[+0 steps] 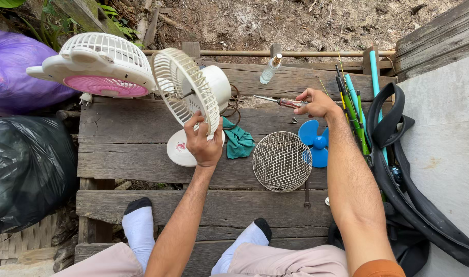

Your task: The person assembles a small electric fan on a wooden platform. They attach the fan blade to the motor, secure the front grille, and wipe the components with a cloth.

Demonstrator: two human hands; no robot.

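A person sits at a rough plank worktop [142,164], seen from above, with both bare arms reaching forward. The left hand [203,143] grips the rim of a small white fan [191,90] near the middle of the worktop, its fingers closed around the lower edge of the rear guard, holding it upright and tilted on its round base. The right hand [319,104] is closed on a screwdriver [280,101] with a reddish handle, the tip pointing left toward the fan but well apart from it.

The front guard [281,161], a round wire mesh, lies flat toward the near right of the worktop. A blue blade [315,142] lies just beside it, partly under its edge. A teal cloth [238,138] lies between the fan and the guard. A second fan [98,64] with a pink centre rests at the far left corner, and a small clear bottle [271,69] lies at the far edge.

To work well here, a firm left-hand grip seems to matter, keeping the fan steady so the screwdriver tip can seat squarely. Small screws appear to lie near the right hand and could roll into the gaps between planks.
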